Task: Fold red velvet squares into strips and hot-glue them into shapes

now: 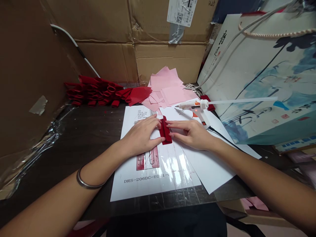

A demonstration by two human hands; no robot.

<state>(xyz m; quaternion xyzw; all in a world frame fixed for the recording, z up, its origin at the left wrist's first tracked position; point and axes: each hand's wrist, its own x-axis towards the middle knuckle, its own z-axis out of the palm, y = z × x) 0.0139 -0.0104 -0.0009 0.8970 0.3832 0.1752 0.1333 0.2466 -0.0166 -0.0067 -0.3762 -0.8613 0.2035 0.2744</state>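
Lining the left side, a cardboard wall (29, 65) rises beside a dark table (84, 131), and a heap of folded red pieces (93, 90) sits at the table's far edge. A metal bangle (89, 179) circles the left wrist. The left hand (142, 135) lies flat on a glossy printed sheet (130, 123), its fingers together and their tips on the left side of a red strip (165, 131). The strip lies on the sheet between the two hands, tilted slightly from the far-near line. The right hand (187, 133) lies flat too, its fingertips (170, 122) at the strip's right edge; neither hand closes around it. Far of the strip, a loose pile of pink paper squares (165, 87) spreads across the table. To the right, a glue gun (195, 107) lies on a white sheet (207, 168) just beyond the right hand, not touching it, with a long glue stick (242, 101) in its back. A painted paper bag (259, 82) stands at the far right.
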